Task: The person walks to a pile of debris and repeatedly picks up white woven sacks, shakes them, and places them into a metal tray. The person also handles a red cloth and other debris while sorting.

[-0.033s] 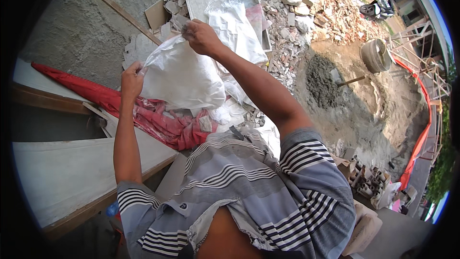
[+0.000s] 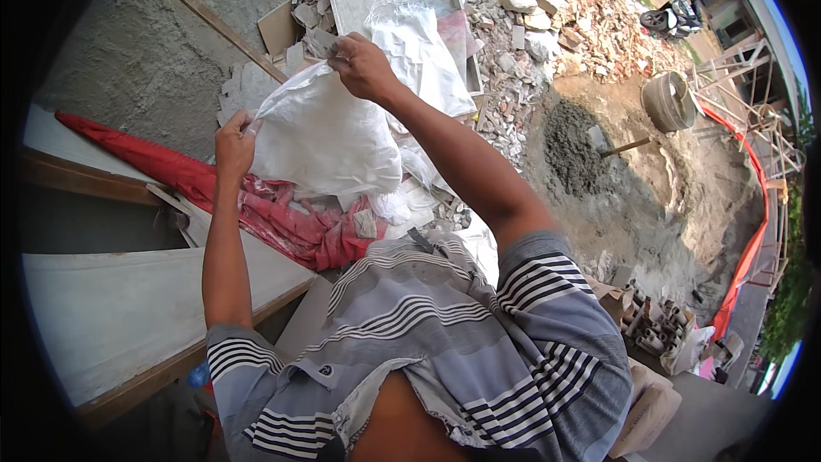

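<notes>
Left hand (image 2: 234,147) and right hand (image 2: 366,70) pinching thin, crinkled white sheeting (image 2: 321,137), rumpled red tarp (image 2: 291,221) beside, jagged rubble (image 2: 506,77).

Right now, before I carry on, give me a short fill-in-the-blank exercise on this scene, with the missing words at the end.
1. The left hand and right hand both grip a sack coloured ____.
2. The hand higher in the picture is the ____ one.
3. The long, crumpled tarp is coloured ____.
4. Left or right: the grey heap lies to the ____ of the bucket.

Missing words: white; right; red; left.
</notes>
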Available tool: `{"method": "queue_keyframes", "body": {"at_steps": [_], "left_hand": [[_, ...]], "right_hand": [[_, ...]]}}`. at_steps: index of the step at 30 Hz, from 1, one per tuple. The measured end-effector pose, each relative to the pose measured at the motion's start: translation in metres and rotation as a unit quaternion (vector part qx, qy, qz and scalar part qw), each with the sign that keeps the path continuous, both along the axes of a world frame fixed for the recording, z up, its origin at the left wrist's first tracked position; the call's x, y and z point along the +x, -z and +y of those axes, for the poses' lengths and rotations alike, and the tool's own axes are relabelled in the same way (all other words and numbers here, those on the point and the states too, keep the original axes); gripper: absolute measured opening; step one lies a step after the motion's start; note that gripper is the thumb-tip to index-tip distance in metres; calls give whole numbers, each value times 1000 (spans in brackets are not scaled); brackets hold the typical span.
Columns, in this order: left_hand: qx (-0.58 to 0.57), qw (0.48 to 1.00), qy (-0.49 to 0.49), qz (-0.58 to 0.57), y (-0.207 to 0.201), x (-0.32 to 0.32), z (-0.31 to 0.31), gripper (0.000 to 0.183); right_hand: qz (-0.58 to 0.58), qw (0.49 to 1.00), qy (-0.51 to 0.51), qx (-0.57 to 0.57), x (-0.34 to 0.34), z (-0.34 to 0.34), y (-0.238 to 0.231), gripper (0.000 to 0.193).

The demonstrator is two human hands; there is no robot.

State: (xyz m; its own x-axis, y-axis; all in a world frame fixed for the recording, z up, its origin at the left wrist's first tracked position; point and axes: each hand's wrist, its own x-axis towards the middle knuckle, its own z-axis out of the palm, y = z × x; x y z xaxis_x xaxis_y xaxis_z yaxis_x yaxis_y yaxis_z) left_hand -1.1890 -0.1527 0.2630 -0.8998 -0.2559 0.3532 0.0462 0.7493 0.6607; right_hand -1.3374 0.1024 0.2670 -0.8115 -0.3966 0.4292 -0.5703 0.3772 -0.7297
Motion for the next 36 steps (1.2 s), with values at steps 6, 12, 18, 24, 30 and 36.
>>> {"method": "queue_keyframes", "body": {"at_steps": [6, 12, 18, 24, 30, 36], "left_hand": [[-27, 999, 7, -36, -6, -25, 22, 13], [-25, 994, 96, -46, -5, -44, 53, 12], [-66, 979, 191, -31, -10, -77, 109, 5], [-90, 914, 388, 72, -14, -116, 215, 17], [-96, 914, 373, 125, -14, -122, 279, 43], [-32, 928, 371, -17, 49, -103, 223, 43]], "right_hand": [[18, 1000, -6, -7, -11, 26, 5, 11], [0, 999, 35, 26, -15, 65, -9, 13], [145, 978, 49, 140, 17, 119, -39, 68], [26, 935, 18, 353, 26, 163, -19, 27], [-76, 930, 182, 311, 17, 315, 5, 27], [-147, 842, 447, 266, 25, 490, -12, 30]]}}
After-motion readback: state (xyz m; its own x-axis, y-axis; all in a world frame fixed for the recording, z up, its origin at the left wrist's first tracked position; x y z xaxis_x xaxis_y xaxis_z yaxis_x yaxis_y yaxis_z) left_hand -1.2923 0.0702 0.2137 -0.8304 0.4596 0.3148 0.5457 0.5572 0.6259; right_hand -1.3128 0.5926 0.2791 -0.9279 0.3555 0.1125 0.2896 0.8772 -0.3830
